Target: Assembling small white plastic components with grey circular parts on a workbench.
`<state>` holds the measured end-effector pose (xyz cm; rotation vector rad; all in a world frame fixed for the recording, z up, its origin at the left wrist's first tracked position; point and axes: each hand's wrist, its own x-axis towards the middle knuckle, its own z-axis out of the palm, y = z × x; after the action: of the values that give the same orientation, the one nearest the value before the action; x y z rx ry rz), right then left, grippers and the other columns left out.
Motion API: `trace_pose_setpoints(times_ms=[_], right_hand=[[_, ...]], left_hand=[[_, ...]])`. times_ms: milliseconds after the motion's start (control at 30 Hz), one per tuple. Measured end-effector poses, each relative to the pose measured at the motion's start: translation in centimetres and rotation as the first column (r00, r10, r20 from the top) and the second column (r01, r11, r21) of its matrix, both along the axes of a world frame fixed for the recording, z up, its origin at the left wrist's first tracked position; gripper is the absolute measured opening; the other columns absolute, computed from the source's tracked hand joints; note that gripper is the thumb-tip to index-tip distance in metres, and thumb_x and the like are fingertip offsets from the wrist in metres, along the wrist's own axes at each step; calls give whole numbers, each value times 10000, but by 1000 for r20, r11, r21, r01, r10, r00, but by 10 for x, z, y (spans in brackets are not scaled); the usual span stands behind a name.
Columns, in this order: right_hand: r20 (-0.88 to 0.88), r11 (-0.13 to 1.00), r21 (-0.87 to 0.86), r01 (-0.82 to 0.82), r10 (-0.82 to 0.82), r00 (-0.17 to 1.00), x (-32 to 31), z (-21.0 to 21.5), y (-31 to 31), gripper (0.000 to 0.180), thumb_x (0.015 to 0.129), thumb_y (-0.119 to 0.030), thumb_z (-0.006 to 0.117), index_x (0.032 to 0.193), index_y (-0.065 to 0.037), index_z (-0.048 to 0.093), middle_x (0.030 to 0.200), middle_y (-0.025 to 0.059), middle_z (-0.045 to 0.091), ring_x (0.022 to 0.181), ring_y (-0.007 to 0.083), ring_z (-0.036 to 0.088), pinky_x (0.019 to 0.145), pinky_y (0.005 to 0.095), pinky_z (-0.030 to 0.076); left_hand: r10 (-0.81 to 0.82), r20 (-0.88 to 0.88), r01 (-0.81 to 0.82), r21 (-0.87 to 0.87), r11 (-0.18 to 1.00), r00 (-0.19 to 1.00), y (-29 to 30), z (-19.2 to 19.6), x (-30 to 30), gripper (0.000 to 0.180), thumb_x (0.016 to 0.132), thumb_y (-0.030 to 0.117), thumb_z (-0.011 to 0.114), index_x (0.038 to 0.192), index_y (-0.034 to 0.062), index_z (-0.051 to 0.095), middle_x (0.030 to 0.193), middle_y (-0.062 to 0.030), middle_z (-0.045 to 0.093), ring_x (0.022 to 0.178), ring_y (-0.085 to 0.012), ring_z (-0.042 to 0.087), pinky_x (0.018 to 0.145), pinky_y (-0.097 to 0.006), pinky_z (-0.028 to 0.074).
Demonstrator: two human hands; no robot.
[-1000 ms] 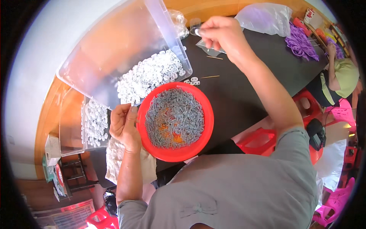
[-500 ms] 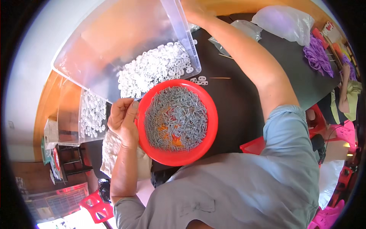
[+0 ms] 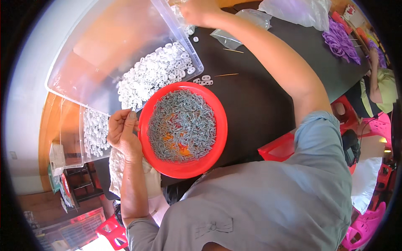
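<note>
A red basin (image 3: 222, 125) in front of me holds a great many small grey screws (image 3: 184, 125), with orange and red patches showing among them. My left hand (image 3: 124, 131) is at the basin's left rim, thumb and fingers pinched together; whatever lies between the fingertips is too small to name. Stretched far forward, my right hand (image 3: 199, 11) is at a clear plastic bag (image 3: 179, 16) beyond the bin wall. Its fingers are partly hidden there. Small white oval plastic pieces with holes (image 3: 155, 71) fill part of a tilted clear plastic bin (image 3: 104, 37).
A second clear bin (image 3: 72, 144) with white pieces stands at left. Several loose white pieces (image 3: 204, 80) and two thin sticks (image 3: 226, 75) lie on the dark table (image 3: 259, 104). Plastic bags and purple cord (image 3: 340, 42) are far right, near another person's arm (image 3: 374, 79). A cream cloth (image 3: 119, 171) hangs nearby.
The view has shifted, so the table things sit further left and a little higher. My right hand shows more fully by the clear bag; my left stays pinched beside the basin.
</note>
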<state>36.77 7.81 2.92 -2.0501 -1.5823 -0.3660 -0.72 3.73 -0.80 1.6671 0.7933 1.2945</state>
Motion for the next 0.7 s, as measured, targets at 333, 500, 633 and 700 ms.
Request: trace_pose_setpoints(times_ms=[333,500,633,700], right_hand=[[-2,933,-239,-270,278,961,14,-46,-21,125,737,-118,646,857,-100,675,814,103,677,800,298,643,680,433,465],[43,916,-332,-224,252,967,8,-34,-26,159,753,-113,566,862,-80,677,909,138,691,859,337,654,693,432,500],[138,965,-184,-189,216,967,14,-48,-36,102,748,-134,676,812,-79,619,737,82,646,687,263,621,608,405,439],[-630,987,24,-157,136,765,4,-31,-59,129,794,-150,688,868,-58,635,704,47,624,590,180,597,531,319,412]], left_hand=[[21,8,-21,18,1000,1000,1,-3,2,94,849,-28,659,940,-30,637,759,-42,638,603,-62,538,526,-189,422],[15,29,-14,-8,1000,999,-1,-1,5,92,849,-34,655,940,-33,635,760,-41,635,603,-63,534,526,-190,418],[-9,-1,9,-10,1000,1000,-3,1,4,91,851,-39,649,940,-31,633,772,-35,631,611,-56,526,530,-186,406],[5,10,-5,-20,1000,1000,-3,2,0,89,850,-43,646,938,-30,633,775,-32,628,613,-54,523,533,-184,401]])
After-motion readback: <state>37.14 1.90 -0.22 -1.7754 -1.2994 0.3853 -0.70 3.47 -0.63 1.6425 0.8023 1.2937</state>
